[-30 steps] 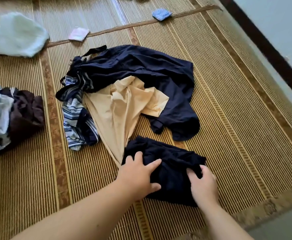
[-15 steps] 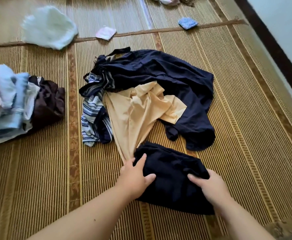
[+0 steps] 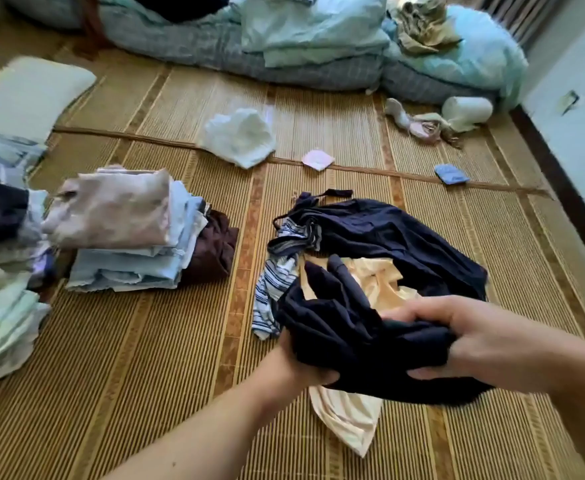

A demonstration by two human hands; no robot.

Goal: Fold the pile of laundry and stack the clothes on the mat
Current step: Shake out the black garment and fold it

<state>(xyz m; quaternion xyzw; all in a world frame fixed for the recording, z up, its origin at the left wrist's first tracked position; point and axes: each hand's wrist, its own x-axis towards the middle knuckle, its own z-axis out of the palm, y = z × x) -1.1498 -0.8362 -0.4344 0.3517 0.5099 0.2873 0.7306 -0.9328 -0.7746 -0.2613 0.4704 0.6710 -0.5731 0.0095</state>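
- Risk: navy bundle (image 3: 363, 344), lower centre, likely to unfold in transit, being loosely gathered with one flap sticking up.
- Left hand (image 3: 304, 367) cupped beneath, gripping it; right hand (image 3: 464, 336) pinching its right edge.
- Appearance: dark, soft, creased; lifted clear above mat (image 3: 145, 375) and pile (image 3: 381, 244).
- Stack (image 3: 124, 233) centre left.

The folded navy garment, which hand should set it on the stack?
Probably the left hand. It cups the navy garment from below on the side nearer the stack, which lies to the person's left. The right hand grips the far edge and would have to cross over.
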